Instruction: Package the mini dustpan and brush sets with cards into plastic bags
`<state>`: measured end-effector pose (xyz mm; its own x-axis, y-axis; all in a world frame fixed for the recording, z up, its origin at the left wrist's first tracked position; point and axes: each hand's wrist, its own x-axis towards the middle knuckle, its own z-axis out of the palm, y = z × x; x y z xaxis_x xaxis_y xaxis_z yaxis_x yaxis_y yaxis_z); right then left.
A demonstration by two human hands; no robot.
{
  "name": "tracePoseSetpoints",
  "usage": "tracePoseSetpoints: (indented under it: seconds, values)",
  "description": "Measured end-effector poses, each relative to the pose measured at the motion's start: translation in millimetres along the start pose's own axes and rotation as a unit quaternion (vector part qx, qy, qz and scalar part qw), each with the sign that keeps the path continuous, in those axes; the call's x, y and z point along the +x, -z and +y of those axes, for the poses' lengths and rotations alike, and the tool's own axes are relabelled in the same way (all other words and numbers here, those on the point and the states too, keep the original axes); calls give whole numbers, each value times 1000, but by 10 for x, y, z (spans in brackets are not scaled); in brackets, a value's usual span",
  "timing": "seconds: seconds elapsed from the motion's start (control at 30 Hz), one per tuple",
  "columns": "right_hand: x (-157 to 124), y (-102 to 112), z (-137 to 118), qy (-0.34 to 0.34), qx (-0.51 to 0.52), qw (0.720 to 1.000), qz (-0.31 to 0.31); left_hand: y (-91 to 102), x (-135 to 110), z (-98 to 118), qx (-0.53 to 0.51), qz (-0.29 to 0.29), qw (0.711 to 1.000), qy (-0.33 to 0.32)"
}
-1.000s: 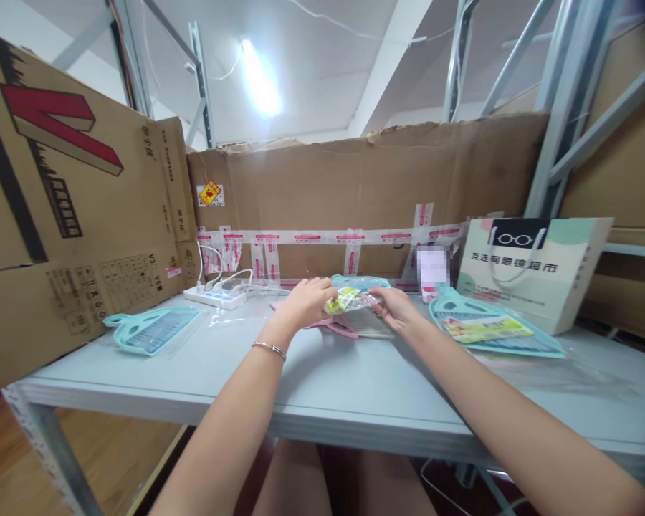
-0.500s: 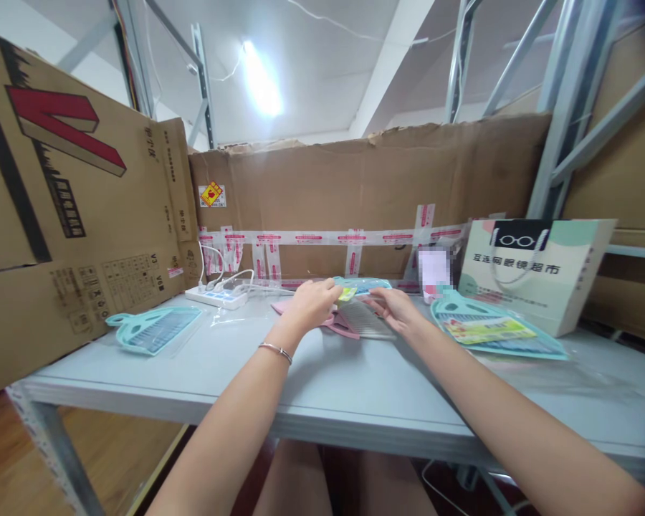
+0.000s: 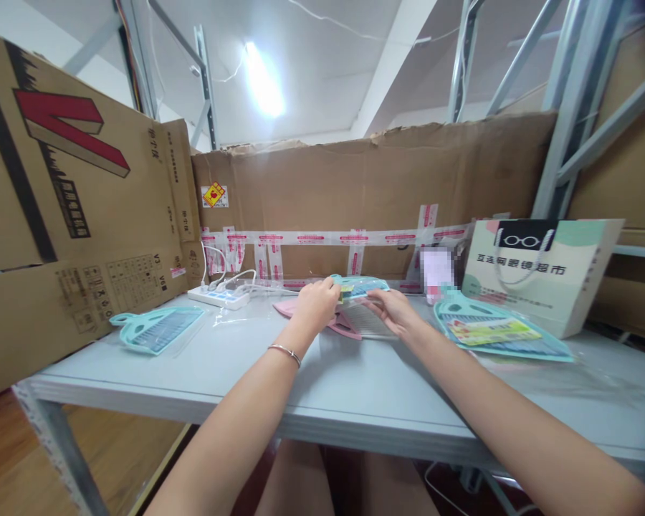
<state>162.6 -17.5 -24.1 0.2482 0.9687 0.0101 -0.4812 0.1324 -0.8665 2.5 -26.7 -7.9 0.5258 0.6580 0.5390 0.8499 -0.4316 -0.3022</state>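
Note:
Both my hands reach to the far middle of the grey table point(image 3: 355, 387). My left hand point(image 3: 316, 304) is closed, pinching a small yellow-green label card point(image 3: 347, 292) against a clear plastic bag. My right hand point(image 3: 393, 310) has its fingers curled on the other end of that bag point(image 3: 368, 319), which lies over a pink mini dustpan and brush set point(image 3: 336, 324). A teal dustpan point(image 3: 361, 284) lies just behind my hands. A thin bracelet is on my left wrist.
A teal dustpan set in a bag point(image 3: 155, 327) lies at the left, a stack of bagged teal sets point(image 3: 494, 333) at the right. A white power strip point(image 3: 218, 294) with cables sits at the back left. A paper bag point(image 3: 537, 269) stands right. Cardboard walls point(image 3: 365, 193) surround the table.
The label card has gone lower and further back, from raised between my hands to down against the bag. Both hands shifted slightly away from me.

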Motion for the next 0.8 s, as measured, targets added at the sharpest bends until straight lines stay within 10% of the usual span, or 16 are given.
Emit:
tracePoseSetpoints:
  seconds: [0.43, 0.8]
  values:
    - [34, 20, -12, 26, 34, 999, 29, 54, -34, -126, -3, 57, 996, -68]
    - [19, -16, 3, 62, 37, 997, 39, 42, -38, 81, 56, 128, 990, 8]
